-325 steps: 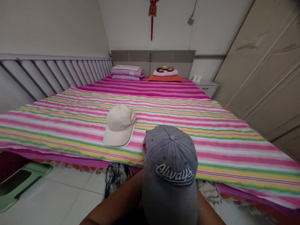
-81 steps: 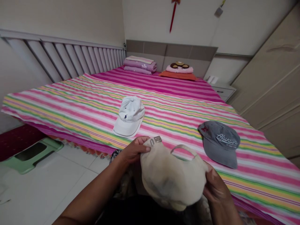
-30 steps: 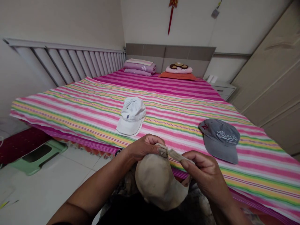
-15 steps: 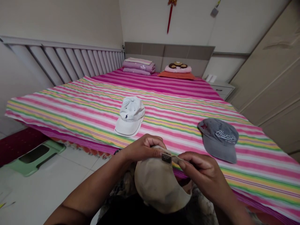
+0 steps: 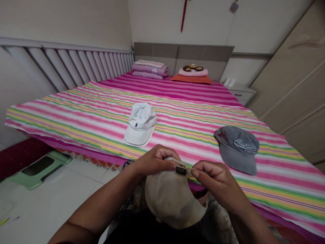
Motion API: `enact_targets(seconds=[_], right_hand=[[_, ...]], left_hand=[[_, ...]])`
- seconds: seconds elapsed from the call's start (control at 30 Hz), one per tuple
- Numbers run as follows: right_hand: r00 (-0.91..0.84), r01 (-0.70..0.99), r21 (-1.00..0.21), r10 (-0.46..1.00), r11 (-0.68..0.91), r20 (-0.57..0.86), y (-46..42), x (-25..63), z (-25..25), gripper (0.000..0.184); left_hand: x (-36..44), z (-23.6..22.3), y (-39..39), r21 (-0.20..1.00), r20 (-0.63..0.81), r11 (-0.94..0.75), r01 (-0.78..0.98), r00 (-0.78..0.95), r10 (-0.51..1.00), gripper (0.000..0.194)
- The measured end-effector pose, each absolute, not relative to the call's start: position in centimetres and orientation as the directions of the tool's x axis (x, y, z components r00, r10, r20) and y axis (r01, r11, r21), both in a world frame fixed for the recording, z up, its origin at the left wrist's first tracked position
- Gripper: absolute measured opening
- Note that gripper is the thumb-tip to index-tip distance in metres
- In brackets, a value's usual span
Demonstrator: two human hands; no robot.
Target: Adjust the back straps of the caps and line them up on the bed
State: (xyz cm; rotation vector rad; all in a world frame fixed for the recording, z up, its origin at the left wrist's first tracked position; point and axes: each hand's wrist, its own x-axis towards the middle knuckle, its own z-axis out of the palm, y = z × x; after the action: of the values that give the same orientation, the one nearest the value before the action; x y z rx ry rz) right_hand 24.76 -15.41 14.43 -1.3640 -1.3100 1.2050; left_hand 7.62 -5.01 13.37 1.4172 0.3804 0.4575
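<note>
A beige baseball cap is held above my lap, its back opening turned to the right. My left hand pinches the cap's edge beside a dark buckle or label on the back strap. Between the thumb and fingers of my right hand is the other end of the strap. A white baseball cap with a small dark logo lies on the bed ahead. To the right, a grey baseball cap with white lettering rests on the striped sheet.
The bed's striped sheet spreads before me. Folded purple bedding and a pink pillow sit by the headboard. A green stool stands on the floor at left. A white nightstand is at the far right.
My right hand has shifted slightly left and up along the strap, closer to the buckle or label. The camera view has tilted slightly down. The caps on the bed stay in place.
</note>
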Motion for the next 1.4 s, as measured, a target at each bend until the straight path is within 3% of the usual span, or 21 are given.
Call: enact_targets(seconds=[0.47,1.17,1.4], right_hand=[[-0.047,0.013,-0.994,0.993,-0.107,-0.107,-14.8,25.4,13.8,0.032],[-0.018,0.338,-0.94,0.999,0.033,0.029,-14.9,25.2,14.1,0.024],[0.109,0.38,-0.923,0.989,0.053,0.101,-15.0,24.6,14.2,0.023]], left_hand=[[8.1,12.7,-4.5,0.983,0.024,0.142,-0.117,0.849,0.528,0.025],[8.4,12.4,-4.5,0.984,-0.025,0.161,-0.075,0.838,0.545,0.023],[8.5,12.7,-5.0,0.993,0.003,0.091,-0.071,0.803,0.596,0.018]])
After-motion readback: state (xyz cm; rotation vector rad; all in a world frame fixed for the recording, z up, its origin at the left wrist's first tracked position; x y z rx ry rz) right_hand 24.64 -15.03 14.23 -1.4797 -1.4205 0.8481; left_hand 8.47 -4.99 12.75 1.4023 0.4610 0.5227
